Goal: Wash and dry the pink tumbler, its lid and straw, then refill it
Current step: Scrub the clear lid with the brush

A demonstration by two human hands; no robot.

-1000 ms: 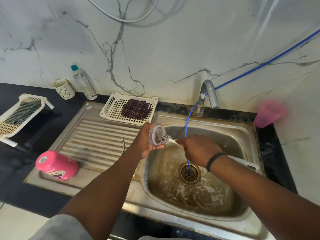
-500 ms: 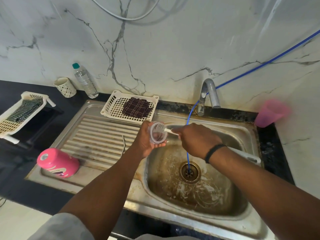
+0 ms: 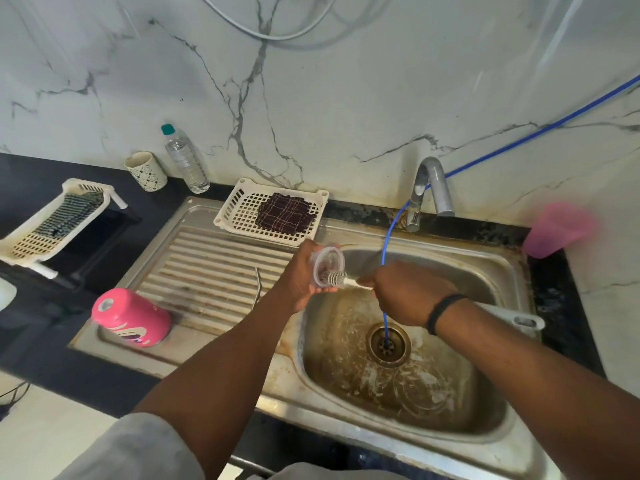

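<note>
**Scrubbing the lid over the sink**

Our left hand curls its fingers round the clear lid, holding it above the sink. Our right hand grips the bottle brush, bristles against the lid's rim. The pink tumbler lies on the drainboard, well apart. We judge washing is midway: the straw, drying and refilling seem left to do.

1. Lighting: bright, even, diffuse; source not in view; soft sheen on the marble wall.
2. Shadows: faint; dim beneath the forearms and along the dark counter.
3. Glare: pale highlights on the steel sink rim.
4. Blur: pink cup at right smeared; centre sharp.
5. Distortion: wide-angle bowing toward the edges.
</note>
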